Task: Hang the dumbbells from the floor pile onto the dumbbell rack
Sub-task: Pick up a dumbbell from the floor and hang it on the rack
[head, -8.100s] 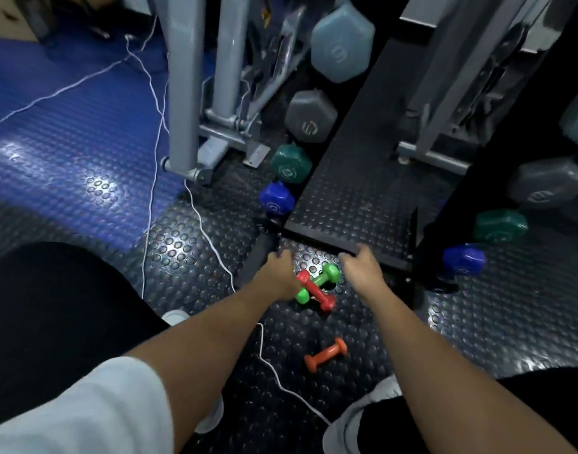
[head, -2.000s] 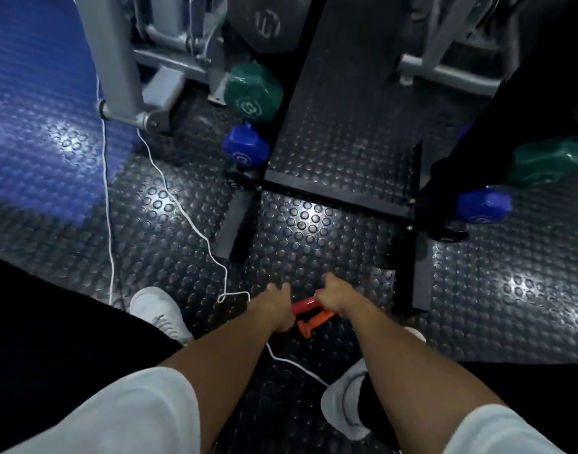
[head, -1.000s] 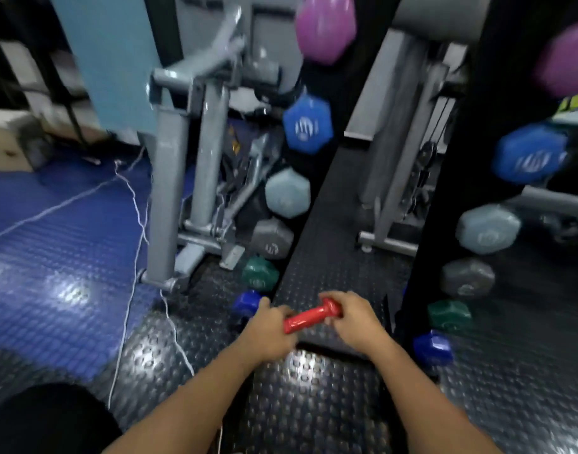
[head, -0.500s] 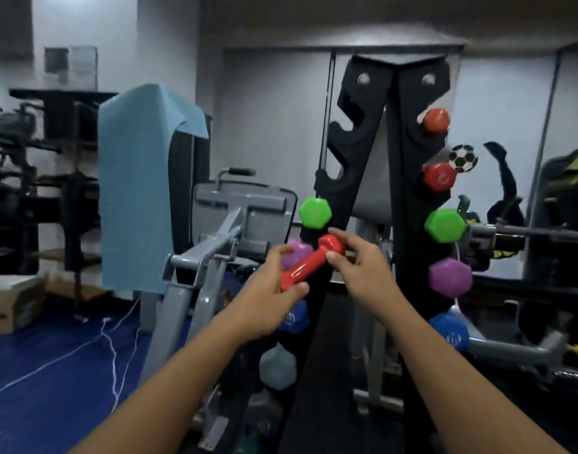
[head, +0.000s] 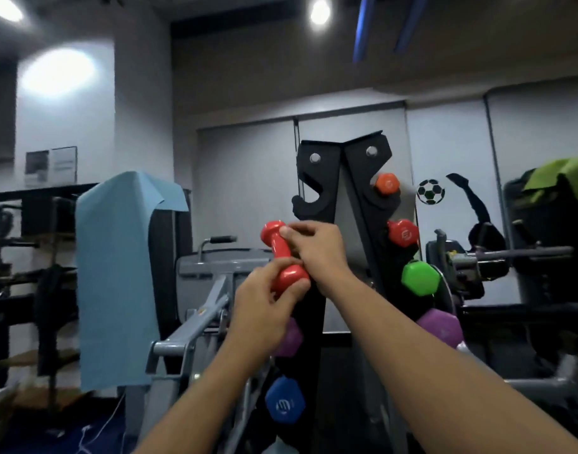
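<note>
The red dumbbell (head: pixel 282 257) is held up in the middle of the frame, just left of the dumbbell rack (head: pixel 343 198). It is now tipped almost upright, with one round end up and the other end down. Half a second ago it was held lower and slanted, down by the green and purple weights. Two seconds ago it was being picked up from the floor. So it has been lifted a long way and turned, and it is now close to the rack's upper hooks.

The lower end is gripped by the left hand (head: pixel 264 309), with the fingers curled round it. The upper end is pinched by the fingertips of the right hand (head: pixel 317 253), which lies in front of the rack's left post.

Just above the hands, an empty hook (head: pixel 305 199) is seen on the left post. On the right post, an orange dumbbell end (head: pixel 387 184) and a red dumbbell end (head: pixel 403 233) are already hung, with a green end (head: pixel 420 278) and a purple end (head: pixel 440 327) lower down. A blue end (head: pixel 284 400) is seen low on the left side.

The dumbbell is not hung yet. It probably has to be turned flat again and laid across a pair of hooks. A blue towel (head: pixel 117 273) is draped over a machine at the left of the frame.
</note>
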A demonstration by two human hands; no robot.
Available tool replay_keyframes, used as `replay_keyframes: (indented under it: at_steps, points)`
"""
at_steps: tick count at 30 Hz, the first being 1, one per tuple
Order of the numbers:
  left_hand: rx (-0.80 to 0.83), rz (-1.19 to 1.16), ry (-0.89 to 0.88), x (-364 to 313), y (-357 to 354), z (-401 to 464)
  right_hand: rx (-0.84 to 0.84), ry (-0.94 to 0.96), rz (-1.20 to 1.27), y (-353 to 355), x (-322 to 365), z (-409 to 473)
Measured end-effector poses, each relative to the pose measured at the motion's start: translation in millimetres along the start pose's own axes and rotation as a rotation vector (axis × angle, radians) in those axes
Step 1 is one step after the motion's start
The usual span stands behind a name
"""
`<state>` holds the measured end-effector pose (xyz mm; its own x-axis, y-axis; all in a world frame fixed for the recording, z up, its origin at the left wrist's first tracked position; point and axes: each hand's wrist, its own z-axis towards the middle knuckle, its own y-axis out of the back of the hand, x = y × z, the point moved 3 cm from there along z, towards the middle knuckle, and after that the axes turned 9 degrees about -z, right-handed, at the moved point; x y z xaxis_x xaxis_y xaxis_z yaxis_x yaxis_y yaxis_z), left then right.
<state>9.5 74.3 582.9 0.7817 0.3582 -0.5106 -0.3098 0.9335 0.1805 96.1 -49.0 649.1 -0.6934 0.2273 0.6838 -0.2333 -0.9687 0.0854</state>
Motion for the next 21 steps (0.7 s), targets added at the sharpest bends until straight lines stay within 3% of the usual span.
replay_keyframes:
  at_steps: [4,6,13,21]
  points:
    - [-0.047,0.234,-0.012,-1.6,-11.7,21.3,-0.367,-0.090,0.013,20.1,-21.6,-2.2]
    - [-0.046,0.289,0.000,-0.1,-13.9,37.2,-0.423,-0.171,0.043,23.0,-45.1,0.9]
    - [0.068,0.497,0.008,9.9,-6.2,106.0,-0.198,-0.238,0.180,14.2,-81.6,19.2]
    - [0.262,0.647,-0.037,18.0,-16.6,140.7,-0.155,-0.207,0.148,6.6,-94.2,25.3]
